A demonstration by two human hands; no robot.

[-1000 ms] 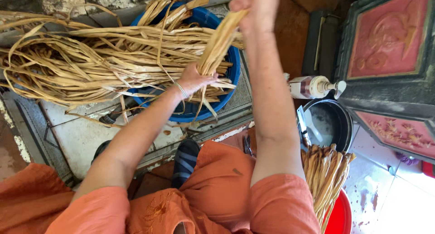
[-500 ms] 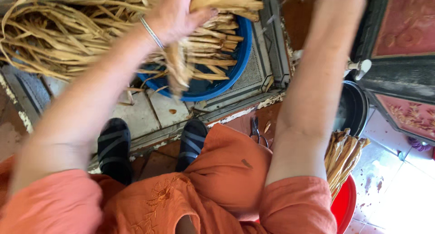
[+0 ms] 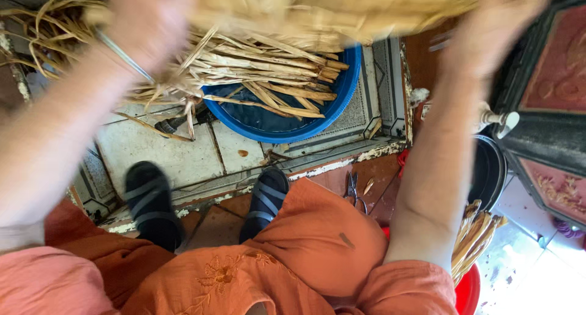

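Landmark: blue basin, round, standing on the tiled floor ahead of the person's feet.
Bundle: a sheaf of dried straw-coloured leaf strips, blurred, lifted across the top of the view above the far rim of the basin.
Bundle axis: long axis running roughly left to right, spanning from one hand to the other; which end is the cut end cannot be told.
Left hand: above and to the left of the basin, blurred, at the left end of the bundle; a thin metal bangle circles the wrist. Its fingers cannot be made out, so the grip cannot be told.
Right hand: above and to the right of the basin, blurred, meeting the right end of the bundle; whether it is clenched or slack cannot be told.
Strips in basin: loose strips resting across the rim, cut ends pointing right, long ends trailing left over the floor.
Sandals: two dark strapped sandals on the near side of the basin.
Scissors: lying near the basin's right side, beside the orange garment.
Second sheaf: similar strips right of the basin, over a red tub.
Black pot: right of the basin, just beyond the right forearm.
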